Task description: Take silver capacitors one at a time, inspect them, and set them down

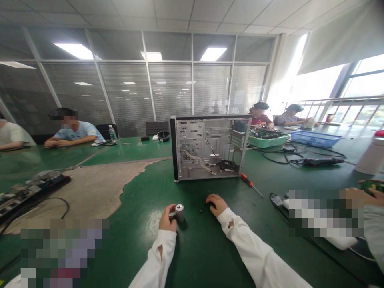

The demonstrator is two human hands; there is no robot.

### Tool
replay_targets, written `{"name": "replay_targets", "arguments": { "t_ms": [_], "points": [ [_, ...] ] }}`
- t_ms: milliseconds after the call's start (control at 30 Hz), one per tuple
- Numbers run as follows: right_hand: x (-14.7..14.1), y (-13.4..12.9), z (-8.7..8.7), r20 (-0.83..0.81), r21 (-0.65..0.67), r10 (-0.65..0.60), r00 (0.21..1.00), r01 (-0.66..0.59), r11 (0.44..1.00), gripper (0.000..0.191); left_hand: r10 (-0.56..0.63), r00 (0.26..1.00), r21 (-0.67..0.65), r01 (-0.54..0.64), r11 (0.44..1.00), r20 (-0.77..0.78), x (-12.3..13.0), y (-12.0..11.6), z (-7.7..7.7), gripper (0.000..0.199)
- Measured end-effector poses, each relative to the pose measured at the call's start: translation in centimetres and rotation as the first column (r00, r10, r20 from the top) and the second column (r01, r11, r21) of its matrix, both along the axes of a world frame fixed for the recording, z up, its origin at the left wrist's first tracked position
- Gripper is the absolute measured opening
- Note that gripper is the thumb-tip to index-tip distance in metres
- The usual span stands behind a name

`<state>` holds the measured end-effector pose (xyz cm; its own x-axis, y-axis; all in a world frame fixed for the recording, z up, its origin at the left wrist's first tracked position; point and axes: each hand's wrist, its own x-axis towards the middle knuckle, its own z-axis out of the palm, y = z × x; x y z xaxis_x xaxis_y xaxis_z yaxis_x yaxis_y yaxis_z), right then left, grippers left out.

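Left hand's grip (167,219) is wrapped round a short silver metal cylinder (179,213) standing upright on the green-topped bench (195,250), looks like it's just steadying it. Right hand (216,205) lies palm-down by a tiny dark screw-like bit (200,209), fingers curled, can't tell if they're pinching anything. Open grey steel PC case (210,148) stands straight ahead, red-handled screwdriver (246,179) left beside it within easy reach.

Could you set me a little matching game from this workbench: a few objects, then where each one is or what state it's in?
Things:
1 silver metal cylinder
2 red-handled screwdriver
3 computer tower case
4 blue plastic basket

Places and states:
A open side showing wires
B lying on the green table
C gripped by the left hand
D beside a green plastic basket

Pairs: 1C, 2B, 3A, 4D
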<state>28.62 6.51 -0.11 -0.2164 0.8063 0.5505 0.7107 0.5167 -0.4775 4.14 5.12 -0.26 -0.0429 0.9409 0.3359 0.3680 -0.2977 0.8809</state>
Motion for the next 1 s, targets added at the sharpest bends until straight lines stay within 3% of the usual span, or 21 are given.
{"name": "replay_targets", "arguments": {
  "t_ms": [167, 267, 367, 467, 633, 800, 900, 1000],
  "points": [
    [-2.7, -2.6, 1.6, -0.09, 0.044, -0.025, 0.996, 0.03, 0.999, 0.036, -0.05, 0.99, -0.045, 0.056, 0.997, 0.129, -0.3, 0.0, 0.5, 0.047],
    [-5.7, -5.2, 2.6, -0.171, 0.012, 0.081, 0.982, -0.08, 0.997, 0.047, -0.201, 0.946, -0.12, 0.237, 0.964, 0.255, 0.0, -0.5, 1.1, 0.045],
    [-7.7, -7.5, 3.4, -0.158, -0.01, 0.143, 0.977, -0.146, 0.989, 0.05, -0.354, 0.877, -0.172, 0.423, 0.889, 0.325, 0.5, -1.1, 1.6, 0.044],
    [-7.7, -9.4, 4.0, -0.138, -0.049, 0.121, 0.983, -0.128, 0.991, 0.046, -0.373, 0.869, -0.172, 0.443, 0.88, 0.326, 1.0, -1.4, 1.7, 0.043],
    [-4.5, -12.9, 3.2, -0.104, -0.085, -0.008, 0.995, -0.001, 0.996, 0.043, -0.303, 0.904, -0.131, 0.354, 0.926, 0.302, 0.8, -1.0, 1.3, 0.041],
    [1.9, -16.6, 1.9, 0.098, 0.085, -0.28, 0.955, 0.273, 0.958, 0.036, -0.278, 0.915, -0.123, 0.324, 0.938, 0.291, 0.9, -0.7, 1.0, 0.04],
    [6.8, -18.1, 2.2, 0.303, 0.109, -0.499, 0.812, 0.491, 0.864, 0.035, -0.265, 0.921, -0.126, 0.31, 0.942, 0.284, 1.0, -0.7, 0.8, 0.039],
    [11.6, -19.1, 2.4, 0.506, 0.097, -0.609, 0.612, 0.661, 0.744, 0.032, -0.264, 0.92, -0.119, 0.308, 0.944, 0.29, 1.0, -0.6, 0.7, 0.039]
  ]
}}
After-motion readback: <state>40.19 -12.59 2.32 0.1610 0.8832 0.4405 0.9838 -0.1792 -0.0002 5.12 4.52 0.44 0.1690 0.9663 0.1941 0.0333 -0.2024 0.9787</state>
